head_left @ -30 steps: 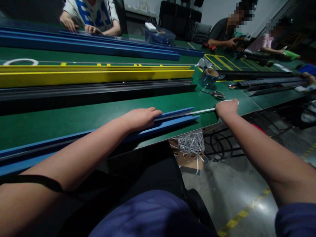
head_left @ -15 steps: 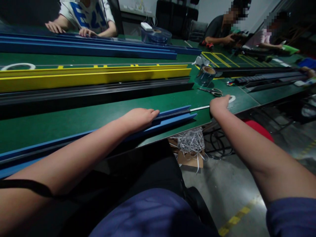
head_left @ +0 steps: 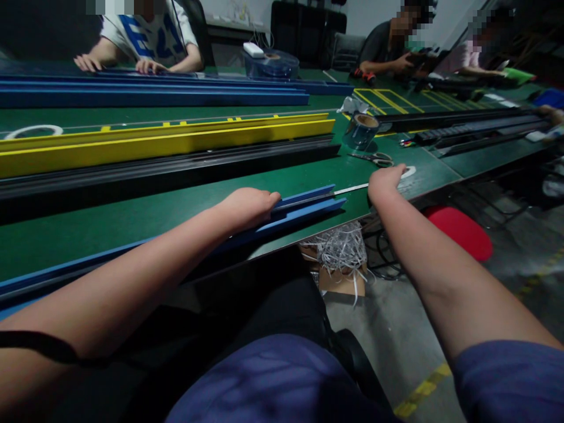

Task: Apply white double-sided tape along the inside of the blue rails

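Blue rail (head_left: 308, 210) under left hand (head_left: 249, 208), scrap-filled box (head_left: 341, 283)

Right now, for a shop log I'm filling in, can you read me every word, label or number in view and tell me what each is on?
"E" (probable): first large blue character on the co-worker's white T-shirt; the characters after it are too folded to read.
The roll of clear film on the green mat shows no readable print.
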A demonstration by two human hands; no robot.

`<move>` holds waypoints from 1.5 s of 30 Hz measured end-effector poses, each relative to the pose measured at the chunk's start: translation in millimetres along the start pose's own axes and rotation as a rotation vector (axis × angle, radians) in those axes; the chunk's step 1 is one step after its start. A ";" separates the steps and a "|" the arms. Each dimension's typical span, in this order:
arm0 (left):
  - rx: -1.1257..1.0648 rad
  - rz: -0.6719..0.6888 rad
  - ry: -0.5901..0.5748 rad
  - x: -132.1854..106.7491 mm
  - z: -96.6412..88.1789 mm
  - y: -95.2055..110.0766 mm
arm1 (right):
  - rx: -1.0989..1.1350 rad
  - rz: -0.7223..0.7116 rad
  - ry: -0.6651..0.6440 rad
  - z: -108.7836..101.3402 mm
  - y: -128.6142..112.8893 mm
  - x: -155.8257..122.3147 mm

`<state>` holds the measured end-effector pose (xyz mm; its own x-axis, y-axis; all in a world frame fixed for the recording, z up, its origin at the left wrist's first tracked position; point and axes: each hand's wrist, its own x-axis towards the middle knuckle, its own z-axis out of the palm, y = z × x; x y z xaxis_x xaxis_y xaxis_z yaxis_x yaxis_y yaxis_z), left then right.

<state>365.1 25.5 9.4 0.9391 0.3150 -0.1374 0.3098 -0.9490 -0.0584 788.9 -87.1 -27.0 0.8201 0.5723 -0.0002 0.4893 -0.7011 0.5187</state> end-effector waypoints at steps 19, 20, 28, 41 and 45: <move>-0.027 0.137 0.005 45.1 -12.6 15.2 | -0.075 0.128 0.027 3.5 -3.3 -2.6; -0.023 0.136 -0.001 47.9 -14.7 15.8 | -0.071 0.125 0.029 3.2 -3.2 -3.3; -0.007 0.066 -0.083 72.5 -29.3 26.6 | -0.011 0.108 0.025 -0.8 -2.5 -7.7; -0.100 0.203 -0.098 125.9 -30.8 45.5 | 0.063 0.091 0.011 -3.8 -5.5 -8.1; -0.085 0.198 -0.085 137.2 -34.4 53.1 | 0.095 0.088 0.024 -4.2 -5.8 -9.4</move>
<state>515.5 17.9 21.4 0.9680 0.1194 -0.2209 0.1359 -0.9888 0.0611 777.0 -86.6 -26.4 0.8541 0.5163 0.0627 0.4429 -0.7852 0.4328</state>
